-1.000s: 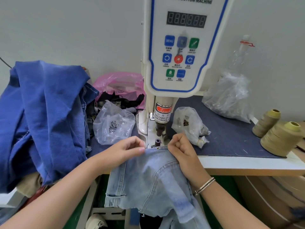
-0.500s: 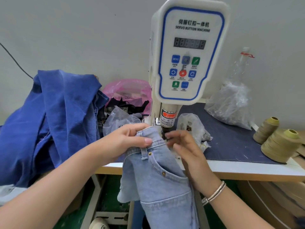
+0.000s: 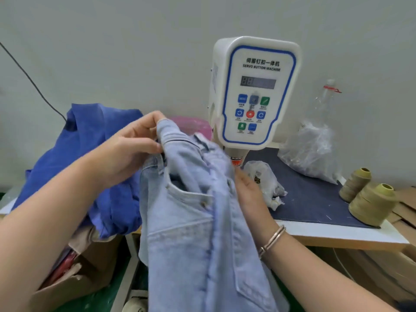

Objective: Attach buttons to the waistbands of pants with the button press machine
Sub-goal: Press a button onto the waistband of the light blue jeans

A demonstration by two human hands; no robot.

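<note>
Light blue denim pants point(image 3: 191, 221) hang in the air in front of the white button press machine point(image 3: 256, 91), lifted off its press point. My left hand point(image 3: 132, 149) pinches the waistband at its top left corner. My right hand point(image 3: 249, 194) holds the right side of the pants below the waistband, partly hidden behind the cloth. The pants cover the machine's lower press head; only a bit of its red label point(image 3: 236, 162) shows. A small clear bag of buttons point(image 3: 261, 179) lies on the table just right of my right hand.
A pile of dark blue garments point(image 3: 90, 154) lies at the left. A pink bag point(image 3: 191, 124) sits behind the pants. A large clear plastic bag point(image 3: 313, 149) and two olive thread cones point(image 3: 371, 203) stand on the dark mat point(image 3: 310, 203) at right. Cardboard boxes sit below.
Both hands have lifted the pants up and to the left, away from the press point. The view has tilted upward, showing the whole machine head.
</note>
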